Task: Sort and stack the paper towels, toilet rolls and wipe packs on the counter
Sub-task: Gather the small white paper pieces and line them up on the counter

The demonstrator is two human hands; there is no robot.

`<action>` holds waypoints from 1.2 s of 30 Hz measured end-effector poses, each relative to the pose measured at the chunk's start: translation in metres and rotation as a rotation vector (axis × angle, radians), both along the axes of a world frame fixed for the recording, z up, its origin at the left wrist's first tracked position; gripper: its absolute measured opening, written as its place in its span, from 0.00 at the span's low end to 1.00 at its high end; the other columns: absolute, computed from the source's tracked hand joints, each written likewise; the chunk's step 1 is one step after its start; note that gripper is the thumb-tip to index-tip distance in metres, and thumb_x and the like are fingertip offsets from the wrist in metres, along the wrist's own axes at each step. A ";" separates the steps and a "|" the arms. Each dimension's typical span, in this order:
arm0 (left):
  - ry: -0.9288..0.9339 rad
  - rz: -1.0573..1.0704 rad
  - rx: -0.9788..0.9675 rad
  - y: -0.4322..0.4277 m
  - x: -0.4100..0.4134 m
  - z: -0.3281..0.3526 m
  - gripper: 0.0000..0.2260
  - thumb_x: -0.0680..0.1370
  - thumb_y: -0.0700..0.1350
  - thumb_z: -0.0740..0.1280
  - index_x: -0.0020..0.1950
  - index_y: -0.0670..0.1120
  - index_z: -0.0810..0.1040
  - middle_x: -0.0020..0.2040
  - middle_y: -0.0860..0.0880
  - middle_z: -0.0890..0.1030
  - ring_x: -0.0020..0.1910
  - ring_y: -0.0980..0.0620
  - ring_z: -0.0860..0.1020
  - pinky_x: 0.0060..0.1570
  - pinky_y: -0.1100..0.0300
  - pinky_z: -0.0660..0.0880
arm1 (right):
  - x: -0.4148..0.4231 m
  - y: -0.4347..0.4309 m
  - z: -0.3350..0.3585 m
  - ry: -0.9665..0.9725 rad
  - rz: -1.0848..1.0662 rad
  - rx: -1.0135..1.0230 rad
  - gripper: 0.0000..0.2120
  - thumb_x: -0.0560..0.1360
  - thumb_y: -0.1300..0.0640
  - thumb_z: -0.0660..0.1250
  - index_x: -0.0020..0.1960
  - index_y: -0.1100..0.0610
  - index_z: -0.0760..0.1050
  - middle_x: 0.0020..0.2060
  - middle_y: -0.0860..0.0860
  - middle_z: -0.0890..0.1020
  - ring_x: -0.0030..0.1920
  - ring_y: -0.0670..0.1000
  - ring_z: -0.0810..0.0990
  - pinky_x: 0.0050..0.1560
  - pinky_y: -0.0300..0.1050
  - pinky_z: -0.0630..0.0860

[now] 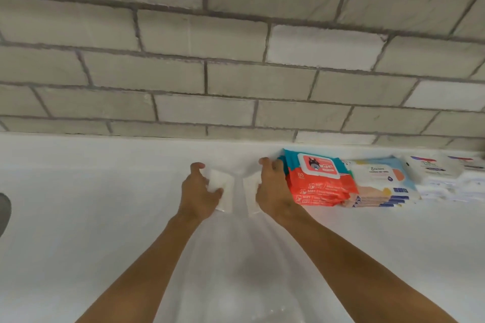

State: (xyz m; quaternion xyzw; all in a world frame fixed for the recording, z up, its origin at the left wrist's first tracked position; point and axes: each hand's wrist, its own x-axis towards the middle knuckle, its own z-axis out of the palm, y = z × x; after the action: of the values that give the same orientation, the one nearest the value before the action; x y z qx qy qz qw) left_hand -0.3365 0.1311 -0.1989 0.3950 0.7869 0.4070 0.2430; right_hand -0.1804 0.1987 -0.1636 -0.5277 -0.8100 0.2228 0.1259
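Two bare forearms reach away from the camera over a smooth white counter (78, 191). The left hand (195, 191) grips a small white pack (223, 186), fingers curled over its far end and thumb at its near side. The right hand (271, 189) grips a second white pack (250, 191) the same way. Both packs are flat, soft rectangles in glossy wrap. Their long axes run parallel, pointing from the camera toward the wall, with a narrow gap between them. Whether they rest on the counter or hang just over it cannot be told.

Both packs sit just left of the red wipe stack (317, 183), and the right hand's knuckles are close against that stack's left edge. It holds at least three red-and-teal pouches, the top one with a rigid flip lid. Just right of it lies a blue-and-peach wipe stack (378, 186) of several pouches. Farther right are low white packs (441, 178), two labelled ones on top. Behind the red stack rises a rough grey block wall (236, 60). Far to its left, a grey rounded object (4, 212) is cut off by the edge.
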 end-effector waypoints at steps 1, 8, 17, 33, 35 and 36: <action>0.027 -0.004 0.003 -0.002 0.001 -0.005 0.31 0.72 0.44 0.75 0.69 0.45 0.63 0.54 0.45 0.75 0.52 0.46 0.77 0.46 0.62 0.72 | 0.000 -0.002 -0.006 0.005 0.020 -0.001 0.28 0.74 0.68 0.61 0.72 0.59 0.60 0.68 0.60 0.62 0.66 0.63 0.67 0.64 0.54 0.70; 0.504 -0.235 -0.069 -0.025 -0.004 -0.032 0.33 0.71 0.66 0.61 0.73 0.55 0.67 0.74 0.52 0.67 0.73 0.46 0.61 0.71 0.52 0.63 | 0.006 -0.030 -0.034 -0.102 0.188 0.123 0.21 0.81 0.58 0.59 0.73 0.55 0.64 0.76 0.54 0.59 0.76 0.54 0.56 0.75 0.44 0.55; 0.641 -0.343 -0.214 -0.027 0.003 -0.039 0.36 0.70 0.69 0.37 0.76 0.63 0.61 0.80 0.50 0.55 0.79 0.45 0.49 0.76 0.50 0.47 | 0.025 -0.028 -0.048 -0.127 0.223 0.130 0.18 0.83 0.58 0.54 0.72 0.57 0.66 0.74 0.55 0.62 0.75 0.55 0.59 0.74 0.42 0.57; 0.676 -0.408 -0.330 -0.021 0.014 -0.034 0.24 0.81 0.62 0.45 0.78 0.62 0.51 0.81 0.49 0.46 0.79 0.43 0.42 0.76 0.46 0.42 | 0.030 -0.020 -0.046 -0.153 0.270 0.078 0.18 0.83 0.62 0.56 0.72 0.54 0.63 0.75 0.51 0.60 0.71 0.51 0.65 0.70 0.38 0.63; 0.677 -0.403 -0.330 -0.021 0.015 -0.034 0.24 0.82 0.62 0.46 0.79 0.62 0.51 0.81 0.49 0.46 0.79 0.43 0.42 0.76 0.46 0.42 | 0.030 -0.020 -0.047 -0.156 0.270 0.096 0.19 0.82 0.62 0.57 0.72 0.54 0.62 0.75 0.51 0.59 0.71 0.52 0.64 0.71 0.40 0.63; 0.676 -0.403 -0.329 -0.021 0.016 -0.033 0.24 0.82 0.62 0.46 0.79 0.62 0.51 0.81 0.49 0.46 0.79 0.42 0.42 0.76 0.46 0.42 | 0.030 -0.020 -0.047 -0.158 0.271 0.101 0.19 0.82 0.62 0.57 0.72 0.54 0.62 0.75 0.51 0.59 0.72 0.52 0.64 0.71 0.40 0.63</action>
State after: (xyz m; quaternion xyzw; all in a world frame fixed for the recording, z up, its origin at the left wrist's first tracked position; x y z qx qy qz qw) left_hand -0.3209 0.1100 -0.2320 0.6081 0.7838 0.0683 0.1059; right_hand -0.1505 0.1788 -0.2106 -0.4227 -0.8911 0.1548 0.0571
